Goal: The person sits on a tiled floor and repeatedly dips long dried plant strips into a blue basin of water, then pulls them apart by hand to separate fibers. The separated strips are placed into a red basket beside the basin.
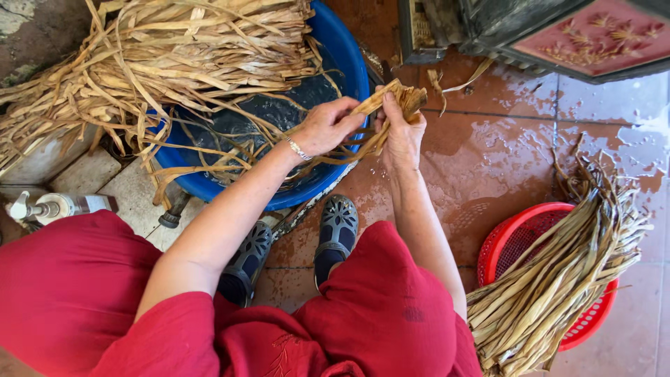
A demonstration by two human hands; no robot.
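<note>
Step in hand: both hands work one small bundle of dried leaf strips (391,105) over the blue basin's (349,56) near rim. Left hand (326,126) and right hand (401,136) have their fingers closed around it. Next move likely requires an unbroken two-handed grip. The basin contains dark water and soaking strips; the red basket (520,234) at the floor's right edge carries a sorted sheaf (558,279).

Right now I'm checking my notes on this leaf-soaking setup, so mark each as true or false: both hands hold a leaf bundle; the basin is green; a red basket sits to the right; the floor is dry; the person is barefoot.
1. Both hands, left hand and right hand, hold a bundle of dried leaves. True.
2. The basin is green. False: it is blue.
3. A red basket sits to the right, with leaves across it. True.
4. The tiled floor is dry. False: it is wet.
5. The person is barefoot. False: dark shoes are worn.
</note>
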